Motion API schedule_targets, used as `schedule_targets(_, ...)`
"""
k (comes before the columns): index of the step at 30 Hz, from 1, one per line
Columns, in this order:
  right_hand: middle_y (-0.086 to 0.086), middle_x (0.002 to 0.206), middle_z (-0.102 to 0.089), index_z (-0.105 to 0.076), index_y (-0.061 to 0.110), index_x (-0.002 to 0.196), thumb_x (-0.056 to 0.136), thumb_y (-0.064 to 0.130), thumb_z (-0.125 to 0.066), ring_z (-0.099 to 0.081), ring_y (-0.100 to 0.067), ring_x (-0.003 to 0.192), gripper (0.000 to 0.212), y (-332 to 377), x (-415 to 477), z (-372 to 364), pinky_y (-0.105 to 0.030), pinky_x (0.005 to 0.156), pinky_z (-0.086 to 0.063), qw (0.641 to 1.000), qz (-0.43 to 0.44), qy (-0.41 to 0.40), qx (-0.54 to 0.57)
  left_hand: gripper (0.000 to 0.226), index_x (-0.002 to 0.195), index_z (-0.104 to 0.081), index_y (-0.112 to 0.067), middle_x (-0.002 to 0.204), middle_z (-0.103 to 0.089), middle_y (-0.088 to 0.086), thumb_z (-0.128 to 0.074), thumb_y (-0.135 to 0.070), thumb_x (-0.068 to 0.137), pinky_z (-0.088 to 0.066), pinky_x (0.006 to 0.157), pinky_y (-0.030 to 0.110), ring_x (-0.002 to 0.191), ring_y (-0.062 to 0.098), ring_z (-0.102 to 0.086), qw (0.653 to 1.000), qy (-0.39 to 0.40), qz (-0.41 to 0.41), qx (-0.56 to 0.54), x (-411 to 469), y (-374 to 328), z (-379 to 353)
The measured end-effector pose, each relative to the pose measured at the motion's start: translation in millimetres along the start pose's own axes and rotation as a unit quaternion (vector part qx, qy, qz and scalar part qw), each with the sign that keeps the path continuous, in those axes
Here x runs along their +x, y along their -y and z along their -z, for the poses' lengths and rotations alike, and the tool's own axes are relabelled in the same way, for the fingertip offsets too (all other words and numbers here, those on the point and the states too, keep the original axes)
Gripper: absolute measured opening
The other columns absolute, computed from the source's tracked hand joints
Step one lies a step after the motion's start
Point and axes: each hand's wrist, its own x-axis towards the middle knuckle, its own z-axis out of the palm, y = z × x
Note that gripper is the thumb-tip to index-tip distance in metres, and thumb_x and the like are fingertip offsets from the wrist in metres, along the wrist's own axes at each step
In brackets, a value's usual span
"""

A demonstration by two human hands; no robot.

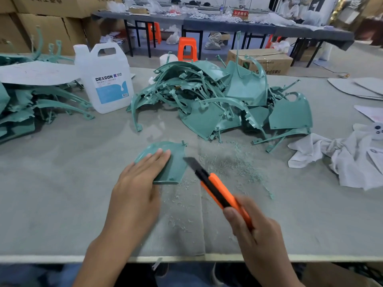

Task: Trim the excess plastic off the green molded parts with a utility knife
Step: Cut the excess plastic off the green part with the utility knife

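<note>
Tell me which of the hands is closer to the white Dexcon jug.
Left. The left hand presses a green part in front of the jug; the right hand, gripping the utility knife, is farther right and closer to the near edge of the table.

A curved green part lies on the table under the flat left hand. The orange knife, held in the right hand, points its blade at the part's right edge. An untrimmed heap lies behind.
</note>
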Motion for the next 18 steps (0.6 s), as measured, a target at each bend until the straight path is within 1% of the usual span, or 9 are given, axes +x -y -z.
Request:
schedule_targets(3, 0.006, 0.065, -0.062, -0.054, 0.059, 0.096, 0.089, 0.072, -0.043, -0.057, -0.013, 0.055, 0.019, -7.5, 5.9, 0.4, -0.018, 0.050, -0.040, 0.998, -0.051, -0.040, -0.006, 0.079, 0.139, -0.056, -0.029, 0.141, -0.049, -0.018, -0.057, 0.021, 0.078, -0.037, 0.113, 0.039, 0.134, 0.013, -0.049, 0.999, -0.015, 0.001, -0.041, -1.5, 0.1, 4.0)
schedule_targets(5, 0.007, 0.062, -0.061, -0.059, 0.049, 0.099, 0.089, 0.074, -0.043, -0.056, -0.008, 0.050, 0.032, -8.1, 4.4, 1.3, -0.013, 0.048, -0.038, 0.997, -0.049, -0.048, 0.033, 0.080, 0.140, -0.056, -0.028, 0.140, -0.047, -0.019, -0.057, 0.022, 0.077, -0.036, 0.115, 0.041, 0.134, 0.010, -0.048, 0.999, -0.021, -0.010, -0.036, -1.3, -1.4, 4.9)
schedule_targets(7, 0.006, 0.061, -0.061, -0.063, 0.040, 0.105, 0.089, 0.077, -0.045, -0.055, -0.004, 0.048, 0.044, -5.6, -2.5, -0.4, -0.011, 0.049, -0.040, 0.995, -0.047, 0.003, 0.084, 0.078, 0.139, -0.056, -0.026, 0.141, -0.047, -0.017, -0.056, 0.022, 0.078, -0.037, 0.115, 0.045, 0.135, 0.011, -0.047, 0.999, -0.022, -0.011, -0.034, -0.4, -3.1, 4.0)
schedule_targets(9, 0.003, 0.060, -0.058, -0.065, 0.035, 0.108, 0.089, 0.074, -0.048, -0.051, -0.004, 0.049, 0.046, -6.1, -2.7, -3.0, -0.016, 0.050, -0.040, 0.985, -0.065, 0.063, 0.145, 0.077, 0.139, -0.057, -0.023, 0.141, -0.049, -0.013, -0.056, 0.023, 0.076, -0.038, 0.114, 0.047, 0.135, 0.014, -0.048, 0.999, -0.022, -0.016, -0.028, -0.9, -3.6, 3.4)
schedule_targets(12, 0.001, 0.056, -0.051, -0.064, 0.036, 0.092, 0.088, 0.071, -0.047, -0.044, -0.008, 0.047, 0.038, -9.1, 10.6, -3.9, -0.024, 0.045, -0.036, 0.979, -0.138, 0.022, 0.146, 0.080, 0.139, -0.058, -0.022, 0.141, -0.051, -0.012, -0.059, 0.024, 0.072, -0.039, 0.112, 0.047, 0.131, 0.016, -0.052, 0.999, -0.022, -0.030, -0.020, -3.7, -0.4, 2.7)
schedule_targets(14, 0.000, 0.058, -0.049, -0.062, 0.029, 0.086, 0.082, 0.073, -0.054, -0.040, -0.011, 0.043, 0.045, -5.3, 16.0, -5.4, -0.021, 0.039, -0.031, 0.947, -0.201, -0.007, 0.252, 0.077, 0.137, -0.059, -0.018, 0.140, -0.056, -0.005, -0.059, 0.022, 0.072, -0.041, 0.109, 0.050, 0.128, 0.023, -0.056, 0.998, -0.019, -0.060, 0.009, -5.4, -2.0, -0.5)
schedule_targets(15, -0.001, 0.060, -0.050, -0.061, 0.026, 0.087, 0.078, 0.076, -0.060, -0.039, -0.011, 0.042, 0.051, -1.7, 17.8, -7.2, -0.019, 0.037, -0.029, 0.926, -0.212, -0.004, 0.313, 0.073, 0.136, -0.060, -0.016, 0.139, -0.059, 0.000, -0.056, 0.018, 0.072, -0.043, 0.107, 0.052, 0.126, 0.026, -0.058, 0.997, -0.017, -0.075, 0.028, -5.3, -3.8, -2.0)
schedule_targets(17, -0.002, 0.067, -0.057, -0.059, 0.020, 0.093, 0.066, 0.076, -0.072, -0.038, -0.009, 0.038, 0.063, 9.2, 18.5, -13.1, -0.015, 0.036, -0.026, 0.893, -0.206, 0.032, 0.398, 0.066, 0.135, -0.062, -0.017, 0.137, -0.061, 0.001, -0.050, 0.004, 0.073, -0.046, 0.103, 0.050, 0.124, 0.026, -0.060, 0.993, -0.001, -0.098, 0.065, -5.3, -9.5, -6.0)
schedule_targets(18, -0.003, 0.068, -0.058, -0.058, 0.021, 0.093, 0.063, 0.072, -0.078, -0.036, -0.009, 0.036, 0.063, 15.4, 18.5, -16.3, -0.013, 0.035, -0.025, 0.881, -0.204, 0.054, 0.423, 0.064, 0.134, -0.062, -0.018, 0.137, -0.062, 0.000, -0.047, -0.002, 0.074, -0.046, 0.102, 0.047, 0.124, 0.025, -0.060, 0.991, 0.011, -0.109, 0.082, -6.0, -12.9, -8.1)
